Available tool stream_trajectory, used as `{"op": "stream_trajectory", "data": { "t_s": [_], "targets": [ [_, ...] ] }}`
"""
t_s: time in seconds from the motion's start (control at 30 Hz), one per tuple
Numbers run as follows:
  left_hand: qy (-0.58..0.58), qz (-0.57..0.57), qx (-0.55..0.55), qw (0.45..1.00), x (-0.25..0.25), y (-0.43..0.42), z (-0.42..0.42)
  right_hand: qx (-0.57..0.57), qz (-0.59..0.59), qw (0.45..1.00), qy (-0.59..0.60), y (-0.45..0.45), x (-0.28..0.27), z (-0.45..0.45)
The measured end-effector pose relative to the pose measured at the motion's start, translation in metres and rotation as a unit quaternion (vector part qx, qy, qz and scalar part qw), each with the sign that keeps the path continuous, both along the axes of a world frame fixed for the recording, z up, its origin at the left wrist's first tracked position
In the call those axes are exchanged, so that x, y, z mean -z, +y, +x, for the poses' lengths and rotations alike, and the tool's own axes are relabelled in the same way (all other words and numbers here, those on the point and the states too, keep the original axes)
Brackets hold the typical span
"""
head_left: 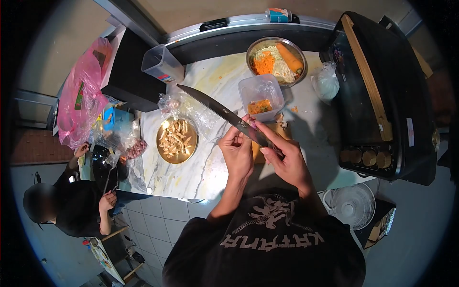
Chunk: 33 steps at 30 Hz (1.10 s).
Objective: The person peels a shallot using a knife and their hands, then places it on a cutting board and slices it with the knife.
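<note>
Apparently one shallot (252, 123), one knife (223, 112)

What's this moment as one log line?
right hand: holds knife; left hand: at blade; grated carrot: in steel bowl; pale pieces: in gold bowl

Right hand (289, 160) holds knife (210, 103) | left hand (238, 154) at its blade (233, 119) | gold plate (192, 149) of cut pieces (174, 137) | metal bowl (257, 47) with carrot (289, 58)

Beige wall (229, 9), marble-patterned counter (210, 165) — brightly lit, grey tiled floor (155, 215)
</note>
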<state>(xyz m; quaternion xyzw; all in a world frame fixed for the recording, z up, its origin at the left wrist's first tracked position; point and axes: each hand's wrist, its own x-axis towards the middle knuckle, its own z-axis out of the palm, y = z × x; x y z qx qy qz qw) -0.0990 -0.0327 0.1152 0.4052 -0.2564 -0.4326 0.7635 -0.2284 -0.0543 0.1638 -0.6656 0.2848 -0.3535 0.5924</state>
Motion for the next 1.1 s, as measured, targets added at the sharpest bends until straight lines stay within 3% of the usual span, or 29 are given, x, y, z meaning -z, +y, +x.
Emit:
{"op": "stream_trajectory", "data": {
  "t_s": [0.6,1.1],
  "targets": [
    [-0.044,0.006,-0.011,0.999,-0.006,0.002,-0.001,0.035,0.001,0.999,-0.011,-0.004,0.008,0.001],
    [-0.011,0.013,-0.007,1.0,-0.002,0.0,0.001,0.004,0.034,0.999,0.026,-0.001,-0.002,-0.001]
  ]
}}
